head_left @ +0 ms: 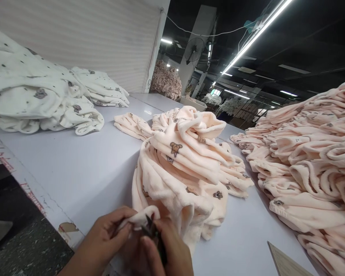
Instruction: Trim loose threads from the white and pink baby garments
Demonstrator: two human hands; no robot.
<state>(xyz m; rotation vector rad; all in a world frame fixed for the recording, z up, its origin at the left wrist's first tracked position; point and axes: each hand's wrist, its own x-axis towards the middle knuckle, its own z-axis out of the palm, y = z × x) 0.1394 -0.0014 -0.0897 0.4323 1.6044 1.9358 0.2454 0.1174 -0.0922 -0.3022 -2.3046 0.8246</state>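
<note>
A pale pink fleece garment [172,184] with printed brown bears lies bunched on the table in front of me. My left hand [106,237] pinches a folded edge of it between thumb and fingers at the table's near side. Close beside, my right hand [169,245] grips small dark thread snips [153,230]. Their pointed blades are apart and sit right by the held edge. Whether the blades touch the cloth, I cannot tell. My right fingers partly hide the handle of the snips.
White printed fleece [40,92] is heaped at the left. A tall stack of pink fleece pieces [313,153] stands along the right. A flat board [287,260] lies near the front right. The table edge [31,191] drops to a dark floor at left.
</note>
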